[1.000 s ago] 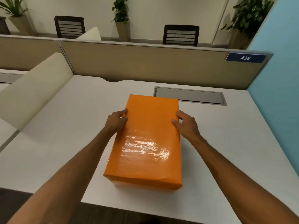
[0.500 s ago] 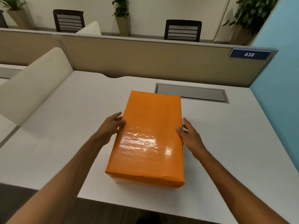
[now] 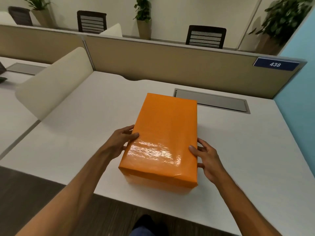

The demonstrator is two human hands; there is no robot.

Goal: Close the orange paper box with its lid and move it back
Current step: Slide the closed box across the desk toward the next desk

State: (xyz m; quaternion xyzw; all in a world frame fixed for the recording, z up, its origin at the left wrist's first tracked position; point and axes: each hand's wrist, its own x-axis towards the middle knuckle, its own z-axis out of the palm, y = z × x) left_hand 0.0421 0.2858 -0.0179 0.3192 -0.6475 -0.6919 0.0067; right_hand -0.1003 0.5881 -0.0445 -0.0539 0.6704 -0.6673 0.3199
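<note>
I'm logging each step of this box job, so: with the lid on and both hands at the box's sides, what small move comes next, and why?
Probably slide the orange box away toward the partition. The lid looks seated, and the left hand and right hand press its long sides, so only the move back seems left.

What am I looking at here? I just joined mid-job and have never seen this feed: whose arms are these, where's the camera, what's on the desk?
There is no machine: a person works bare-handed, and one wide-angle camera on their head looks forward and down. The left hand and right hand press against the two long sides of the orange paper box, thumbs on its top edges. The lid is on, and the box stands on the white desk. Behind it lies a grey cable hatch, then a partition with a sign reading 438.
</note>
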